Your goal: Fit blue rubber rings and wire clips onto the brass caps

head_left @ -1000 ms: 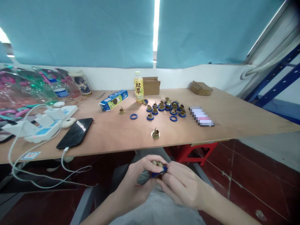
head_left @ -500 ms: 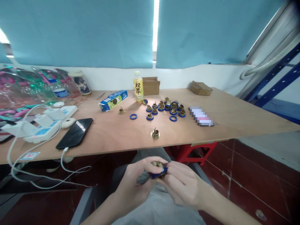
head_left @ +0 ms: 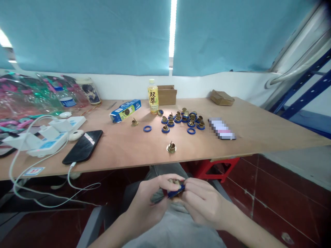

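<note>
Over my lap, my left hand (head_left: 153, 193) is closed round a brass fitting with a blue ring (head_left: 175, 191), its thumb pressing on the top. My right hand (head_left: 204, 199) grips the same fitting from the other side, fingers curled; its fingertips are partly hidden. On the table ahead, a bare brass fitting (head_left: 171, 147) stands near the front edge, and another brass fitting (head_left: 134, 122) lies farther left. Two loose blue rings lie flat, one blue ring (head_left: 147, 128) at left and one blue ring (head_left: 191, 131) at right. Several fittings with blue rings (head_left: 178, 117) are grouped behind.
A drink bottle (head_left: 152, 98), a cardboard box (head_left: 167, 94) and a blue carton (head_left: 125, 110) stand at the back. At left are a black phone (head_left: 82, 147), a power strip (head_left: 55, 139) with cables and several clear bottles. Another phone (head_left: 221, 128) lies right; a red stool (head_left: 216, 168) is below.
Both hands stay at almost the same place, with the fingers of my right hand shifting slightly on the fitting. The things on the table have not moved.
</note>
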The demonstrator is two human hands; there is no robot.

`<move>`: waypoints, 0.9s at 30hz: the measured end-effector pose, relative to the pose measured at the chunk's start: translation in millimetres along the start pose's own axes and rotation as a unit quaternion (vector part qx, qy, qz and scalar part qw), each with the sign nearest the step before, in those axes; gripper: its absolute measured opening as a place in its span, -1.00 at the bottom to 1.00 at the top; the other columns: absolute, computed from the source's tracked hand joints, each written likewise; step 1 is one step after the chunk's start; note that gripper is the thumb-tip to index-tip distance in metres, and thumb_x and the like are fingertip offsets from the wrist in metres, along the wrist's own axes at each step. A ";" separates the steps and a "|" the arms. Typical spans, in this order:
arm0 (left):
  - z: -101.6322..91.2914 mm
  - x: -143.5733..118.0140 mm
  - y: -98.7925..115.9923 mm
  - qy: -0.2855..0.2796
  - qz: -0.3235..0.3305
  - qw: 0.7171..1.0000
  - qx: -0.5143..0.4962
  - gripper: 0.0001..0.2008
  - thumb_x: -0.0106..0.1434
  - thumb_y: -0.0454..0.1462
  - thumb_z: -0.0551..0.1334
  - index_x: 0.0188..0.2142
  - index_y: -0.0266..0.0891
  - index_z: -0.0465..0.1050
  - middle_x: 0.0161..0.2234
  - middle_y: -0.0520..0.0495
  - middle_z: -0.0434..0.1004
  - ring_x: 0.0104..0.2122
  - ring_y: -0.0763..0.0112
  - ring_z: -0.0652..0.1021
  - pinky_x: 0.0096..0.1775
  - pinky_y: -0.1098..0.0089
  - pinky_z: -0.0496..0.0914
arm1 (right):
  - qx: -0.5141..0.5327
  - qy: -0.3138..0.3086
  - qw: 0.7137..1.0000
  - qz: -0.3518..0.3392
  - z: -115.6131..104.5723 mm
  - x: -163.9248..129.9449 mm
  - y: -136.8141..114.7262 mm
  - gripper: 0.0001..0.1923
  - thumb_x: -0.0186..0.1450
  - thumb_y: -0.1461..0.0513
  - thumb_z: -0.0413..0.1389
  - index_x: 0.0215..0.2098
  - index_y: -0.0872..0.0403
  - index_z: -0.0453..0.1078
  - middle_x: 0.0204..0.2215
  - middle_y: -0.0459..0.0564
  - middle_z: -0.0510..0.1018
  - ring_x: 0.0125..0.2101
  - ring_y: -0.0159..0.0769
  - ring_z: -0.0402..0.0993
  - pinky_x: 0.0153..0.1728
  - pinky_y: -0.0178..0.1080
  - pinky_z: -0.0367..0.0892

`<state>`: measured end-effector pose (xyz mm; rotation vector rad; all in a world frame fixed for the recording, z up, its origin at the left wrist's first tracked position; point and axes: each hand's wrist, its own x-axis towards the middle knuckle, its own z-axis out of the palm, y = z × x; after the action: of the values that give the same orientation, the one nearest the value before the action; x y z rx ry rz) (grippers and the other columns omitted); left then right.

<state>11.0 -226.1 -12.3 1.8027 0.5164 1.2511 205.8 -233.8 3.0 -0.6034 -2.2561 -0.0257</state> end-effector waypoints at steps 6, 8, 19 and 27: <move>0.0 -3.2 -3.9 -0.007 -0.032 0.999 -0.025 -0.53 0.18 -0.60 0.29 -0.03 -0.09 0.45 0.04 -0.10 0.60 -0.02 0.24 0.64 -0.01 0.34 0.52 | 0.058 0.007 0.998 0.026 -2.2 -2.0 1.8 -0.71 0.49 0.28 0.00 -0.42 0.11 0.33 -0.57 -0.09 0.35 -0.53 -0.36 0.27 -0.47 -0.31 0.31; 0.5 -2.8 -3.1 -0.009 -0.038 0.999 -0.020 -0.56 0.19 -0.55 0.33 -0.03 -0.08 0.45 0.02 -0.10 0.61 -0.04 0.24 0.65 -0.02 0.34 0.53 | 0.079 0.011 0.996 0.038 -3.6 -0.8 1.2 -0.73 0.50 0.22 0.00 -0.38 0.11 0.33 -0.56 -0.09 0.39 -0.54 -0.38 0.29 -0.49 -0.32 0.31; 0.3 2.8 3.9 -0.002 -0.043 0.999 0.018 -0.63 0.22 -0.38 0.41 -0.01 -0.10 0.46 -0.08 -0.14 0.67 -0.17 0.24 0.67 -0.19 0.37 0.57 | 0.136 0.063 0.982 0.118 -2.8 -3.7 0.9 -0.77 0.44 0.11 0.12 -0.31 0.03 0.23 -0.58 -0.22 0.35 -0.60 -0.45 0.28 -0.56 -0.40 0.22; -0.9 1.2 3.2 0.008 -0.065 0.998 0.024 -0.63 0.22 -0.39 0.40 -0.01 -0.09 0.45 -0.11 -0.10 0.65 -0.19 0.28 0.66 -0.21 0.40 0.56 | 0.145 0.089 0.971 0.166 1.5 -3.1 0.0 -0.72 0.41 0.08 0.15 -0.34 0.02 0.20 -0.56 -0.24 0.33 -0.61 -0.48 0.26 -0.57 -0.43 0.23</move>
<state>10.3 -226.6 -8.9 1.7690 0.6673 1.1736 206.6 -234.8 -0.2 -0.7758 -1.9155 0.3949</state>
